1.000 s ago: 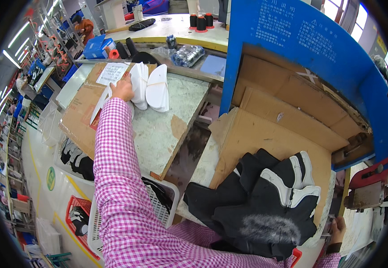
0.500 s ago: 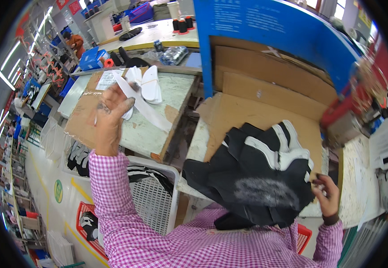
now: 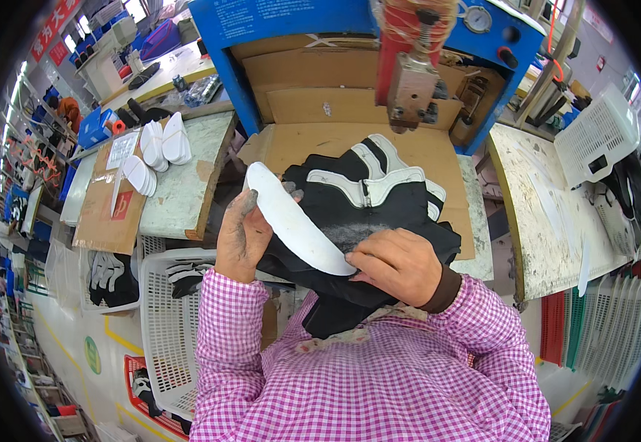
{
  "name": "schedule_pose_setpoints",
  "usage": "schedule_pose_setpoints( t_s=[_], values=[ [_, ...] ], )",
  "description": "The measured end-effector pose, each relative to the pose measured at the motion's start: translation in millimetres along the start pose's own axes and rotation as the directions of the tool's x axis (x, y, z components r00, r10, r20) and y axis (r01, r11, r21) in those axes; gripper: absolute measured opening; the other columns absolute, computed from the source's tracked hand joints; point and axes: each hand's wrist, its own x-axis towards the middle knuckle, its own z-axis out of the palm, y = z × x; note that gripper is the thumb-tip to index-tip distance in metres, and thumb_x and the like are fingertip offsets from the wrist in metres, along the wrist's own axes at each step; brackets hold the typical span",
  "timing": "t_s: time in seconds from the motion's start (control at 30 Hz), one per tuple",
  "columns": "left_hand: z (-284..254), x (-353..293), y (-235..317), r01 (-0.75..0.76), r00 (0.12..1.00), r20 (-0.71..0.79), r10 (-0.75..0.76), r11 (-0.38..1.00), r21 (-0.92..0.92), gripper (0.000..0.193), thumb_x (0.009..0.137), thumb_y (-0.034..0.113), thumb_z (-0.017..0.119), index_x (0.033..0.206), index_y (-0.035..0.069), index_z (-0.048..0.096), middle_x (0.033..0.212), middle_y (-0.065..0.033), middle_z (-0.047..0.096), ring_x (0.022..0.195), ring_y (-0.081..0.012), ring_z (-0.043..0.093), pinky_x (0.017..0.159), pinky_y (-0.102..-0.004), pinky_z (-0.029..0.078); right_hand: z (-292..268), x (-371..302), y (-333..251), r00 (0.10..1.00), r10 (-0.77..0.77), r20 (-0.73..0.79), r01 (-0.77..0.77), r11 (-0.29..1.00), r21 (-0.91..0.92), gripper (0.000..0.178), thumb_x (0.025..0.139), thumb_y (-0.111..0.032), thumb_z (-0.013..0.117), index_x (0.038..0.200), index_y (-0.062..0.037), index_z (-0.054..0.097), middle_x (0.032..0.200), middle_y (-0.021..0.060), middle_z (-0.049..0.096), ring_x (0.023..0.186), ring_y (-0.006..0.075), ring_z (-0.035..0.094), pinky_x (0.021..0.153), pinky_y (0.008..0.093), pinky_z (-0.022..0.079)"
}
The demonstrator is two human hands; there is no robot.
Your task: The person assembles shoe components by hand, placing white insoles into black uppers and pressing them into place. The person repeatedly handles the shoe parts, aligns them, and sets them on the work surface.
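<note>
The white piece (image 3: 296, 225) is in both hands, in front of the body and over the black pieces (image 3: 333, 211); whether it touches them, I cannot tell. The left hand (image 3: 243, 239) holds its upper end, with the thumb at the near edge and other fingers behind it; the right hand (image 3: 398, 261) has its fingers narrow, pinching the lower end. The white piece is long and curved, and lies at a slant from upper left to lower right.

The black pieces have white trims and lie in a pile on the cardboard (image 3: 313, 138); the blue machine (image 3: 276, 22) stands behind, its metal block (image 3: 412, 85) hanging above the cardboard. On the left counter (image 3: 176, 215) there are 3 stacks (image 3: 176, 141) of similar white pieces; below this counter is 1 white basket (image 3: 159, 324), beside 1 red basket (image 3: 133, 367); on the right counter (image 3: 530, 228) stands 1 white crate (image 3: 597, 132).
</note>
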Motion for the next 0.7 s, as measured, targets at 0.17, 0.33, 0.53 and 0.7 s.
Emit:
schedule_pose_setpoints(
  t_s=[0.17, 0.33, 0.53, 0.7],
  values=[
    [11.7, 3.9, -10.6, 0.06, 0.995, 0.084, -0.06, 0.998, 0.01, 0.063, 0.078, 0.021, 0.067, 0.13, -0.005, 0.044, 0.117, -0.0234, 0.058, 0.109, -0.0355, 0.059, 0.098, -0.0512, 0.045, -18.1, -19.9, 1.3, 0.996, 0.002, -0.085, 0.002, 0.999, 0.04, 0.022, 0.072, -0.009, 0.065, 0.093, -0.0032, 0.063, 0.087, 0.0077, 0.061, 0.076, 0.0215, 0.061, 0.062, 0.0295, 0.05],
    [22.1, 3.0, -17.4, 0.097, 0.966, 0.238, -0.104, 0.995, 0.038, 0.065, 0.074, 0.019, 0.069, 0.129, -0.006, 0.044, 0.116, -0.0237, 0.059, 0.108, -0.0346, 0.06, 0.098, -0.0513, 0.045, -35.2, -30.1, -1.3, 0.987, -0.006, -0.16, 0.003, 1.0, -0.023, 0.02, 0.069, -0.008, 0.064, 0.088, -0.0031, 0.063, 0.087, 0.0076, 0.062, 0.074, 0.0215, 0.062, 0.06, 0.0303, 0.051],
    [34.7, 1.8, -33.0, 0.15, 0.967, 0.18, -0.177, 0.977, 0.154, 0.063, 0.078, 0.021, 0.071, 0.128, -0.007, 0.045, 0.115, -0.0234, 0.059, 0.103, -0.0341, 0.062, 0.093, -0.0483, 0.049, -46.7, -35.9, 11.8, 0.972, 0.144, -0.187, -0.123, 0.985, 0.119, 0.019, 0.067, -0.002, 0.068, 0.085, -0.002, 0.062, 0.085, 0.0076, 0.062, 0.073, 0.0227, 0.061, 0.06, 0.0306, 0.049],
    [49.9, 9.1, -36.7, 0.198, 0.979, -0.016, -0.202, 0.939, 0.28, 0.04, 0.093, 0.024, 0.055, 0.117, -0.007, 0.05, 0.105, -0.0208, 0.062, 0.094, -0.0306, 0.064, 0.082, -0.0441, 0.054, -50.4, -58.8, 28.6, 0.823, 0.557, 0.115, -0.53, 0.679, 0.507, 0.013, 0.076, 0.0, 0.069, 0.085, -0.0016, 0.06, 0.08, 0.0046, 0.058, 0.07, 0.0127, 0.059, 0.06, 0.0246, 0.045]
  ],
)
